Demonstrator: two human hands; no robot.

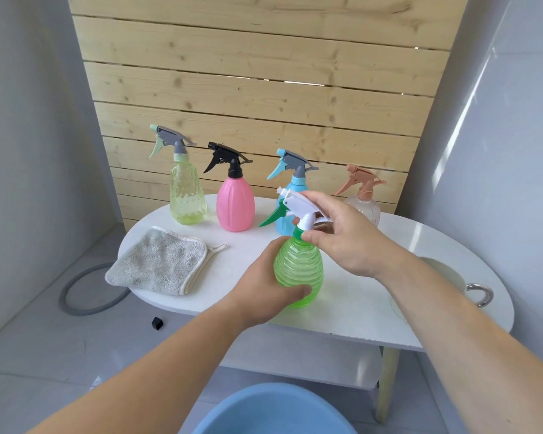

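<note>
My left hand [265, 285] grips the green spray bottle [298, 272] by its ribbed belly near the counter's [358, 311] front edge; my right hand [336, 233] pinches its collar. Looks light, thin-walled, slippery: hold belly, twist collar.

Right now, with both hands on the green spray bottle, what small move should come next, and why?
Probably a short twist of the white spray head by the right hand, while the left hand steadies the green spray bottle. The left hand wraps the ribbed body; the right hand's thumb and fingers pinch the collar below the head. Loosening or tightening cannot be told.
</note>
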